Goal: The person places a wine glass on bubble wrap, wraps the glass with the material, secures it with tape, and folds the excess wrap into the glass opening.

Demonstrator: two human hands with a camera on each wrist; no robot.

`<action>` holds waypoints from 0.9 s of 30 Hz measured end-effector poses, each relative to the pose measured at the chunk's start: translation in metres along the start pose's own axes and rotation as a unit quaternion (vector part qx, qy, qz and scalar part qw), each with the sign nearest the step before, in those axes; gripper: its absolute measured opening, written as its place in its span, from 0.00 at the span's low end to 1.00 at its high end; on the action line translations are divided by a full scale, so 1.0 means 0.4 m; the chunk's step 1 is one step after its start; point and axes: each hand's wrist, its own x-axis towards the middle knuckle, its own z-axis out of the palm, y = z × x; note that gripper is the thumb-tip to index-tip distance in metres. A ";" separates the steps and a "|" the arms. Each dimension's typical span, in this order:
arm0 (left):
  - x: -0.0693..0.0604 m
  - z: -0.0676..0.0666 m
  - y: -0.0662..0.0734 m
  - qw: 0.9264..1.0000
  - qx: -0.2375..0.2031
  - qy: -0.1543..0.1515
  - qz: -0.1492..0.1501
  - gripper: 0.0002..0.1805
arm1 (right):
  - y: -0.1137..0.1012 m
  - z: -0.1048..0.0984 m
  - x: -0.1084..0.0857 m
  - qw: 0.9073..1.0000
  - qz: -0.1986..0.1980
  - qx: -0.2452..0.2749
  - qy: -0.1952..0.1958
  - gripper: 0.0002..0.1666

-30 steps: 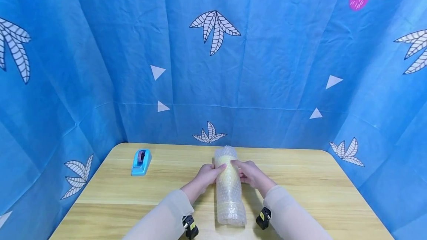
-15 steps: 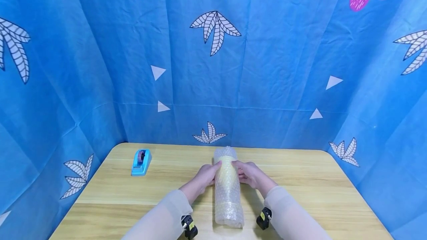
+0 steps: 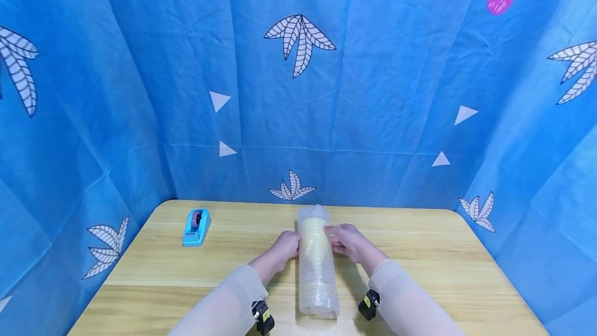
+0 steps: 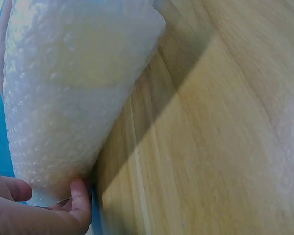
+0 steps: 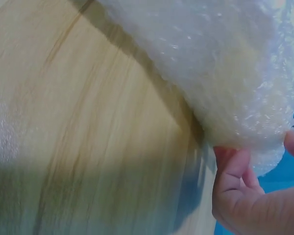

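Observation:
A bubble-wrapped roll [image 3: 317,268], cylinder-shaped with something yellowish showing through, lies lengthwise on the wooden table. My left hand [image 3: 284,247] holds its left side near the far end. In the left wrist view, fingers [image 4: 80,198] press the lower side of the wrap, the thumb close to its other side. On the opposite side my right hand [image 3: 351,242] grips the roll, thumb on top and fingers curled low at its side. The right wrist view shows those fingers [image 5: 232,171] at the bubble wrap [image 5: 225,88]. What is inside cannot be made out.
A light blue tape dispenser [image 3: 196,227] with a tape roll stands at the table's back left. Blue patterned curtains [image 3: 373,92] enclose the table [image 3: 420,258] at the back and both sides.
The roll has turned and shifted slightly left. My left thumb has slid off its top to the left side, and the left hand has moved a little left. The right hand has hardly moved.

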 end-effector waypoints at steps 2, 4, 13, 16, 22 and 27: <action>0.002 0.000 -0.002 1.000 -0.013 -0.007 0.002 0.16 | -0.002 -0.001 0.000 1.000 -0.006 0.005 -0.008 0.16; 0.003 0.000 -0.002 1.000 -0.023 -0.015 0.004 0.18 | -0.003 -0.002 -0.001 1.000 -0.009 0.007 -0.015 0.16; 0.003 0.000 0.000 0.999 -0.036 -0.029 0.011 0.22 | -0.003 -0.009 -0.006 0.999 -0.013 -0.013 -0.027 0.11; 0.000 -0.001 0.002 0.999 -0.036 -0.026 0.013 0.23 | -0.003 -0.011 -0.008 0.999 -0.014 -0.016 -0.028 0.11; -0.005 -0.004 0.004 0.999 -0.037 -0.010 0.006 0.23 | -0.006 -0.014 -0.010 1.000 -0.011 -0.006 -0.020 0.18; -0.005 -0.006 0.004 0.999 -0.045 0.007 0.001 0.20 | -0.011 -0.014 -0.008 1.000 -0.007 0.002 -0.002 0.24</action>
